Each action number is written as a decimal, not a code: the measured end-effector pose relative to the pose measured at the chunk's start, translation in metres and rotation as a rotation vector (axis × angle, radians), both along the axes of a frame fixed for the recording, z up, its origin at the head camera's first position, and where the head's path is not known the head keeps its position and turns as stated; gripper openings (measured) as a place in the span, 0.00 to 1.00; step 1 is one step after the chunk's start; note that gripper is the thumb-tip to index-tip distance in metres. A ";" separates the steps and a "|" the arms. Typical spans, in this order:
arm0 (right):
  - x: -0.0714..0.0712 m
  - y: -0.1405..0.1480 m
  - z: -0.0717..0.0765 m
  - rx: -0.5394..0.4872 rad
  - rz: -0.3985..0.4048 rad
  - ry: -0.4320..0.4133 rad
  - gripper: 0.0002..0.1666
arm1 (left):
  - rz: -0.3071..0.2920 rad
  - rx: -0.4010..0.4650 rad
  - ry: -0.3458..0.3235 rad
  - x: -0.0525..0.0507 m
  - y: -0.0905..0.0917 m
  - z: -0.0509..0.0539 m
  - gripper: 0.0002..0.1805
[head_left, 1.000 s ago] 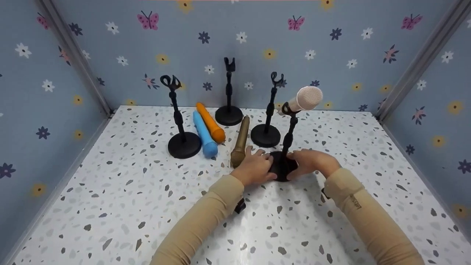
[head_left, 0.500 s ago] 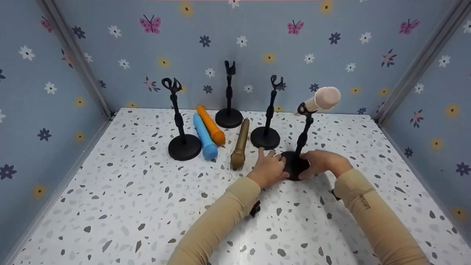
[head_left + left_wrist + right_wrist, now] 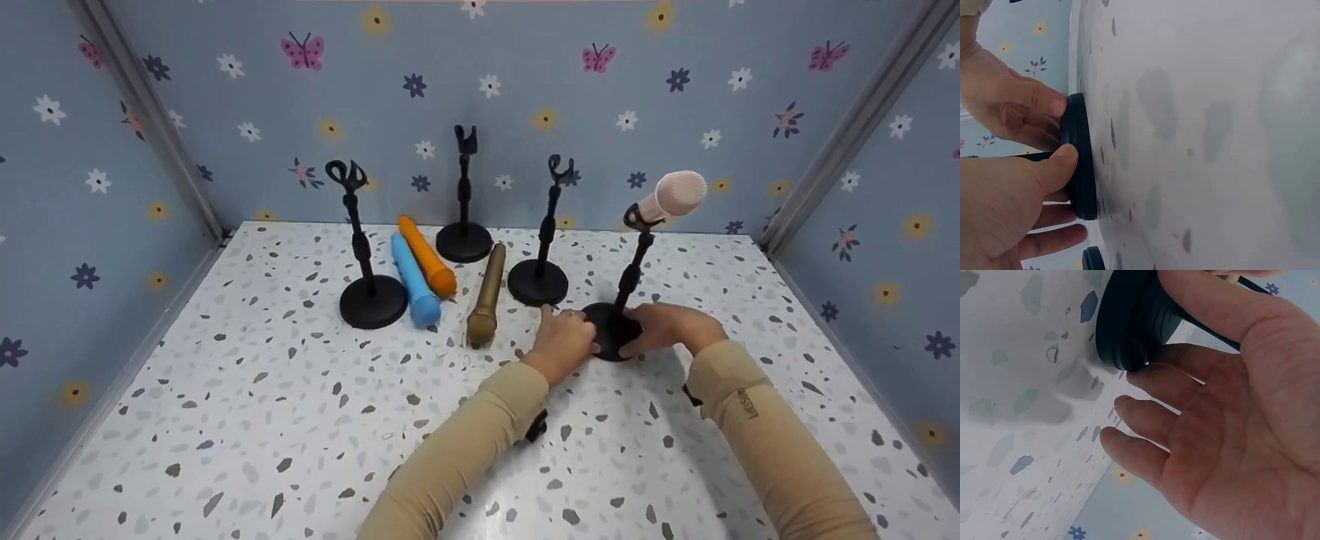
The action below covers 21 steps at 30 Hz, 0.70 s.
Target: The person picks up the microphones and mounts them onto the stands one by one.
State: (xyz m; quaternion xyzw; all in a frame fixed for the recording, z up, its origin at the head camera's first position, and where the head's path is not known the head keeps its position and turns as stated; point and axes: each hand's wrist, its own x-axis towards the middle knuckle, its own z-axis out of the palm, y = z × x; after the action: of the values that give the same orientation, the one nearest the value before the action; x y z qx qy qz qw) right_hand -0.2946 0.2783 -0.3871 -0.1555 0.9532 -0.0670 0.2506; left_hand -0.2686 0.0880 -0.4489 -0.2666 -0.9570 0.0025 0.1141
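A black microphone stand stands upright on the table, holding a pale pink microphone tilted in its clip. My left hand grips the left side of its round base, thumb against the rim. On the right side, my right hand holds the same base between thumb and fingers; its other fingers spread out below the rim in the right wrist view. To the left lie a gold microphone, a blue microphone and an orange microphone.
Three more black stands with bare clips stand behind and left: a left stand, a back stand and a stand just behind my left hand. Flowered panels enclose the speckled tabletop at the back and sides.
Both hands have slid the stand with the pale pink microphone to the right and slightly back, away from the gold microphone. The other stands and microphones stay in place.
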 end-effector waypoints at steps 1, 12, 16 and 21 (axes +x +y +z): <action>0.000 0.001 0.000 -0.001 -0.013 -0.007 0.50 | 0.000 0.002 -0.002 -0.001 0.002 0.000 0.20; -0.005 0.011 -0.002 0.035 -0.135 -0.038 0.45 | 0.005 0.053 -0.018 -0.015 0.018 0.001 0.16; -0.007 0.012 -0.004 0.024 -0.142 -0.033 0.47 | -0.007 0.006 -0.064 -0.016 0.019 0.001 0.11; -0.010 0.019 -0.004 0.003 -0.152 -0.041 0.51 | 0.003 -0.050 -0.186 -0.019 0.021 0.005 0.21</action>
State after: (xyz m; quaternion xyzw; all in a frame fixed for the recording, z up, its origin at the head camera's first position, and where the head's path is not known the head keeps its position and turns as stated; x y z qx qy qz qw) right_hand -0.3049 0.2975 -0.3910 -0.0812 0.9569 -0.0875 0.2646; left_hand -0.2873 0.1092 -0.4442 -0.2673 -0.9635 0.0018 0.0182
